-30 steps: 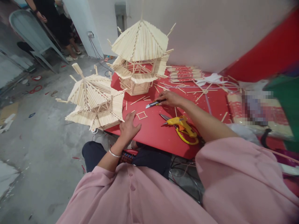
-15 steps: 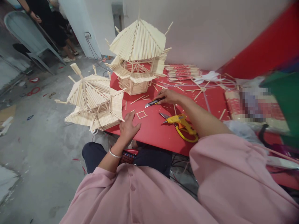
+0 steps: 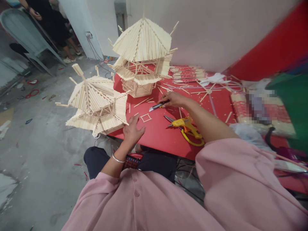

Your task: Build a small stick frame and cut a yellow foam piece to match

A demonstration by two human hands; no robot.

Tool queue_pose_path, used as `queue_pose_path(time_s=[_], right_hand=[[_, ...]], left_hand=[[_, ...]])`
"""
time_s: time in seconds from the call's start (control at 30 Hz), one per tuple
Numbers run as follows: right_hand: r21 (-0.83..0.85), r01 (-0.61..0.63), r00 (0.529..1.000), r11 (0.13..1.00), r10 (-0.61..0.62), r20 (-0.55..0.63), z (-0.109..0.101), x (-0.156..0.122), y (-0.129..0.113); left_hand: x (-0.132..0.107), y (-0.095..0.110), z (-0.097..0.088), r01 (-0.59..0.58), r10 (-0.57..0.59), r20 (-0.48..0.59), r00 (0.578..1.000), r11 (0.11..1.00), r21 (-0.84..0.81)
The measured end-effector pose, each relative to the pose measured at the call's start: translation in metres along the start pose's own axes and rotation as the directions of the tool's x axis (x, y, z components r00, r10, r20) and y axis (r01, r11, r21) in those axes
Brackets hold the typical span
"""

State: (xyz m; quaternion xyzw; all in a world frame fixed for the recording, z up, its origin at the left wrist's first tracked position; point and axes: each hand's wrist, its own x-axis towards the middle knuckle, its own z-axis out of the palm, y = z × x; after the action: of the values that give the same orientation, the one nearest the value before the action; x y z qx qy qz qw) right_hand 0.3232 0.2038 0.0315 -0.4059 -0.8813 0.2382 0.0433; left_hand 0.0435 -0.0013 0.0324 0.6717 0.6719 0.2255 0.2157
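My right hand is closed on a utility knife, its blade pointing left just above or on the red table. At the table's front left edge my left hand rests with its fingers apart, holding nothing. A small square frame of sticks lies to the right of those fingers. Beyond my left hand is a small stick pavilion, and a taller stick pavilion stands at the back. Nearer my right forearm lie a yellow glue gun and yellow-handled scissors, partly covered by it.
Loose sticks are scattered at the back right, beside bundled packs of sticks. A larger plastic-wrapped pack lies on the right. At the far left, another person is near a grey chair.
Both hands and the utility knife stay in nearly the same places. The view has shifted very slightly.
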Motion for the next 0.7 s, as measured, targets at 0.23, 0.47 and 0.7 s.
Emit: queue_pose_path(time_s=[0.23, 0.47, 0.7], right_hand=[[0.010, 0.005, 1.000, 1.000, -0.005, -0.001, 0.0001, -0.0013, -0.0006], [0.010, -0.003, 1.000, 1.000, 0.003, -0.014, 0.0006, -0.0028, -0.0011], [0.001, -0.011, 1.000, 1.000, 0.011, -0.028, 0.0020, -0.0029, -0.0007]], left_hand=[[-0.0008, -0.0011, 0.0003, -0.015, 0.015, -0.016, 1.000, 1.000, -0.019], [0.0001, -0.0035, 0.0027, -0.025, 0.025, -0.018, 1.000, 1.000, -0.006], [-0.0008, -0.0003, -0.0003, -0.015, 0.014, -0.015, 1.000, 1.000, -0.021]])
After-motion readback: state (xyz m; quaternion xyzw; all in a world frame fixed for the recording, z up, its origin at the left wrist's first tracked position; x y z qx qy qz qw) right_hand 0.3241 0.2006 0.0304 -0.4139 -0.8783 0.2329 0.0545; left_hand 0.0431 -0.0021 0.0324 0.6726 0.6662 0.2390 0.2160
